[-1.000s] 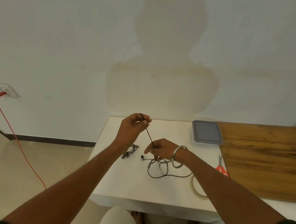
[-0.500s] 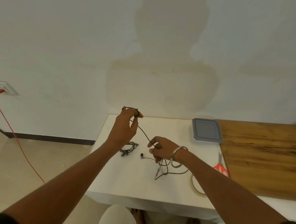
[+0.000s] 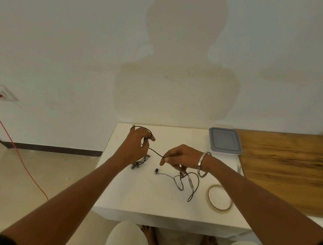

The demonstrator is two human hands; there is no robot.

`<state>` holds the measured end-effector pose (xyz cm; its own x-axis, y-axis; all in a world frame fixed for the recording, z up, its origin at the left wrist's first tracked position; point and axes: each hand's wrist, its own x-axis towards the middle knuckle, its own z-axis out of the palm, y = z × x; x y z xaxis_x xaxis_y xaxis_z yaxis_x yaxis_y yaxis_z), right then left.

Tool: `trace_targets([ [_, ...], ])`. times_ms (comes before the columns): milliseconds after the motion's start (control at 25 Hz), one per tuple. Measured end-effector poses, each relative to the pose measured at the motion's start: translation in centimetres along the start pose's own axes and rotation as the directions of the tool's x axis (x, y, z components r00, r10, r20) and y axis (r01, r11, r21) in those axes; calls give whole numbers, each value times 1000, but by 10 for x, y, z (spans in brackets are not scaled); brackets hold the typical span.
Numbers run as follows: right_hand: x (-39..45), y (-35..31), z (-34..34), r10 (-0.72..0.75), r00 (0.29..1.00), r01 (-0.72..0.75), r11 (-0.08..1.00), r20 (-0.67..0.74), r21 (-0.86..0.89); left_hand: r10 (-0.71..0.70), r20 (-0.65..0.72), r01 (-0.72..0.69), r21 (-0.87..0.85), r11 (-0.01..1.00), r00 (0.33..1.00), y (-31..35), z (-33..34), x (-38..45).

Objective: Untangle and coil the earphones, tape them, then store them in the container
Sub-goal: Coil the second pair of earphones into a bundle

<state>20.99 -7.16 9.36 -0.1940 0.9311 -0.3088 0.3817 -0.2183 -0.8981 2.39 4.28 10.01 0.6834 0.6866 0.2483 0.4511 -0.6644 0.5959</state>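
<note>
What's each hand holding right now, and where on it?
Both hold the earphone cable: left hand has it looped round its fingers, right hand pinches it further along.

Soft, even indoor light falls from behind the camera, casting a broad faint shadow on the wall [image 3: 177, 58], while wide-angle distortion bends the frame edges and the wooden board [image 3: 287, 170] blurs.

On the table [image 3: 136, 204], the container [image 3: 225, 140] sits at the far right corner, with the tape roll [image 3: 220, 199] nearer on the same side. A second pair of earphones [image 3: 140, 162] lies left of centre under the left hand [image 3: 136, 147]. The earphones [image 3: 182, 180] trail below the right hand [image 3: 181, 157] — their cord runs between both hands. The scissors [image 3: 239, 169] lie at the table's right edge, beside the wooden board [image 3: 287, 169].
</note>
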Motion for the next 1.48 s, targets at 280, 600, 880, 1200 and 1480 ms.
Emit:
trace_targets([
  [280,-3,-3,-11,-8,987,18,998,-162,62,-192,344,260,-163,952,919,-5,-5,-9],
  [600,4,6,-18,-103,840,24,988,-533,-154,-128,520,377,-407,832,844,3,-9,-14],
  [880,9,11,-14,-147,785,17,976,-602,-216,-53,581,547,-726,417,812,14,-15,-6],
  [1200,23,15,16,-58,882,-54,973,-467,-223,-19,474,470,-866,170,881,28,-5,2],
  [1480,27,18,34,53,978,-78,990,-201,-118,-132,366,390,-858,334,921,22,-1,7],
])
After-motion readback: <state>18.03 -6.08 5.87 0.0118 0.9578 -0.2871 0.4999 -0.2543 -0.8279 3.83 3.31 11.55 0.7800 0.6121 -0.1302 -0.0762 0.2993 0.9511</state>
